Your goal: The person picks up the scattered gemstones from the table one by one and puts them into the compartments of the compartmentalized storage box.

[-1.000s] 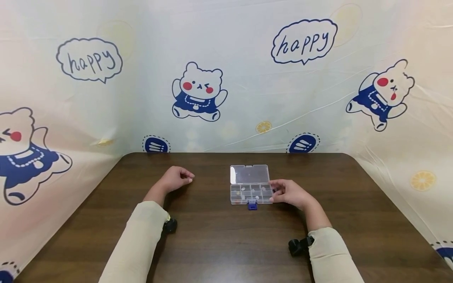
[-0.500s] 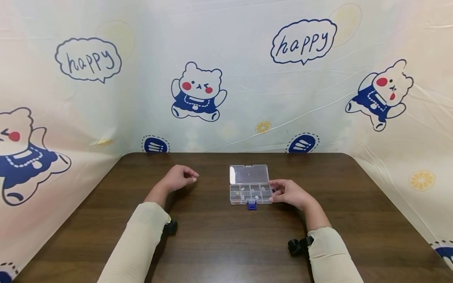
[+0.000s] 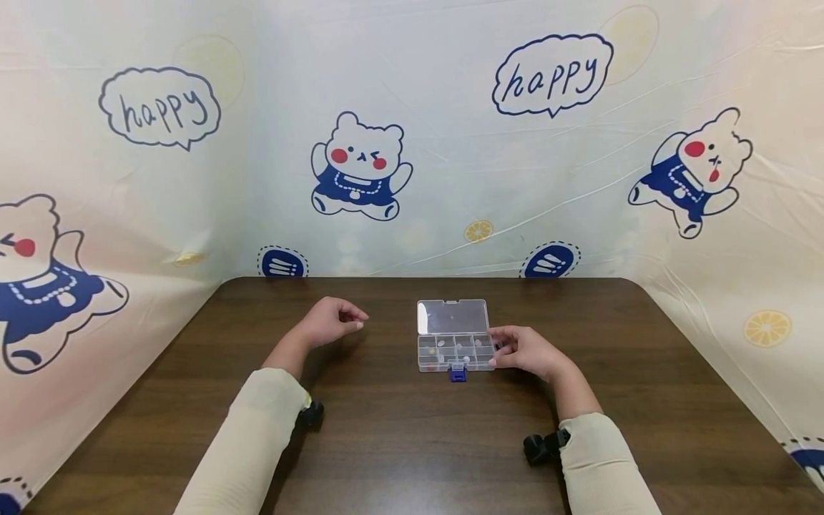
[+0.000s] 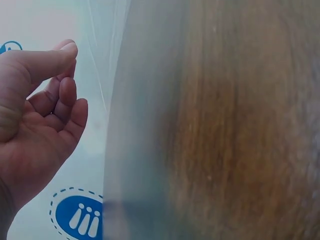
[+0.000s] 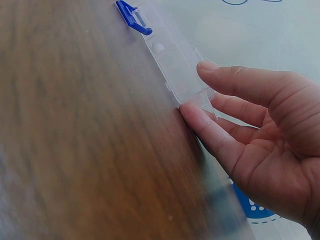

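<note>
A clear plastic compartment box (image 3: 438, 369) sits on the table with its lid (image 3: 453, 317) raised at the back. Small pale pieces, too small to identify, lie in several of its compartments. A blue latch (image 3: 458, 375) hangs at the front; it also shows in the right wrist view. The right hand (image 3: 531, 350) holds the box's right end between thumb and fingers, seen closer in the right wrist view. Left of the box, the left hand (image 3: 327, 322) hovers over the table, apart from the box. Its fingers (image 4: 68, 90) are loosely curled, with nothing visible between them.
The brown wooden table (image 3: 412, 443) reaches back to a printed cloth backdrop (image 3: 450, 143) that also hangs at both sides. A black wrist camera (image 3: 312, 415) is strapped on the left arm, another black camera (image 3: 539, 448) on the right.
The left hand has moved a little to the right, closer to the box. The right hand and the box have stayed in place.
</note>
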Action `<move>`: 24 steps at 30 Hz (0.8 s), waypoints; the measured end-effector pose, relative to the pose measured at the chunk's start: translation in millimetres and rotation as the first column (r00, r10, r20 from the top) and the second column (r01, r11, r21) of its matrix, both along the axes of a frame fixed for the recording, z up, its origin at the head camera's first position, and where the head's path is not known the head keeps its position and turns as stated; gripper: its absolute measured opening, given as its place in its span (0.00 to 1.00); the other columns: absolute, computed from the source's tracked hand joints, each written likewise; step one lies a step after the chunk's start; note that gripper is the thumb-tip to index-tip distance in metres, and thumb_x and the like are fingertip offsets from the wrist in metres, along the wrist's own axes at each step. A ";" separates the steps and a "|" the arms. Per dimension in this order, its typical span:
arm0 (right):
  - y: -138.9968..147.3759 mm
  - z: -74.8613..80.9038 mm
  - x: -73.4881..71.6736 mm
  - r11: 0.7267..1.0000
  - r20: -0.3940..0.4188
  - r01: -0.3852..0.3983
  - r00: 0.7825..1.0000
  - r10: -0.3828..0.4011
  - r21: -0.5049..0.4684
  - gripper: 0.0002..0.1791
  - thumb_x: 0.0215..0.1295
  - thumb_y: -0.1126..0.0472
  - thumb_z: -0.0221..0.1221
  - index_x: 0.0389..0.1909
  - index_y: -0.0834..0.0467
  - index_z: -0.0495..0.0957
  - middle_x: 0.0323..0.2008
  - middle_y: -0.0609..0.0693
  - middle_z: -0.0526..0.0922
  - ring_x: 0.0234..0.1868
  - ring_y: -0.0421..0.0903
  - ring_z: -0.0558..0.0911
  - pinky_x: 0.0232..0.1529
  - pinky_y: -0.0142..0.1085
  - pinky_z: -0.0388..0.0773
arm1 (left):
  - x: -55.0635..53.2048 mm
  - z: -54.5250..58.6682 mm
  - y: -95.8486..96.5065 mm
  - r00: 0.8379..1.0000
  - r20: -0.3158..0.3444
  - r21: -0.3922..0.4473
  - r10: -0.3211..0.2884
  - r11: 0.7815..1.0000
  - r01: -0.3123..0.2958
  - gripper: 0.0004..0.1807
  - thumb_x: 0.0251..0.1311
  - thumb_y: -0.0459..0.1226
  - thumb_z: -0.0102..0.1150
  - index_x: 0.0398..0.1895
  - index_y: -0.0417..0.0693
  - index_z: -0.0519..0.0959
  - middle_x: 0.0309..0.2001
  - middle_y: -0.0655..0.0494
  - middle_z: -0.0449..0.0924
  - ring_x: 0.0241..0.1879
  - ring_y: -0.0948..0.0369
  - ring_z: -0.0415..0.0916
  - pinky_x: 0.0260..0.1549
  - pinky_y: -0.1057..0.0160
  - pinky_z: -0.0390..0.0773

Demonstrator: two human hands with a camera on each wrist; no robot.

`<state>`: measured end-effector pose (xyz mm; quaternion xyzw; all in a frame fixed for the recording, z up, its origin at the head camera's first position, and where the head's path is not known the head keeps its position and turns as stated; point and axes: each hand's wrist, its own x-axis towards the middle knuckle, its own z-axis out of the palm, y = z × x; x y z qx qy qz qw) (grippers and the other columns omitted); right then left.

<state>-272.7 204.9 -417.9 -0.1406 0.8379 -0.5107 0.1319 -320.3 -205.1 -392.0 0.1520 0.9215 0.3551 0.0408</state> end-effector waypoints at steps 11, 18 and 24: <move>0.2 -0.3 0.3 1.000 -0.005 -0.015 1.000 0.014 -0.021 0.35 0.55 0.69 0.69 0.64 0.69 0.68 0.53 0.64 0.77 0.42 0.49 0.80 0.43 0.36 0.80 | 7.7 9.9 12.7 0.998 -0.022 0.005 -0.057 0.998 0.057 0.10 0.61 0.34 0.65 0.45 0.42 0.86 0.40 0.54 0.83 0.37 0.56 0.75 0.39 0.59 0.79; 0.4 -1.0 -0.5 0.999 -0.006 -0.020 1.000 0.019 -0.037 0.35 0.55 0.70 0.69 0.64 0.69 0.67 0.53 0.64 0.77 0.41 0.49 0.80 0.41 0.35 0.80 | 10.7 15.3 19.0 0.998 0.005 0.021 -0.058 0.998 0.058 0.10 0.61 0.34 0.65 0.45 0.44 0.86 0.39 0.55 0.83 0.38 0.55 0.75 0.40 0.60 0.79; 1.2 -0.6 -0.4 0.999 -0.009 -0.022 1.000 0.022 -0.028 0.36 0.55 0.70 0.69 0.65 0.69 0.67 0.54 0.64 0.76 0.42 0.49 0.80 0.42 0.36 0.80 | 12.3 16.8 22.6 0.997 -0.022 0.010 -0.075 0.997 0.075 0.09 0.60 0.35 0.66 0.44 0.45 0.86 0.38 0.57 0.83 0.37 0.56 0.75 0.38 0.60 0.79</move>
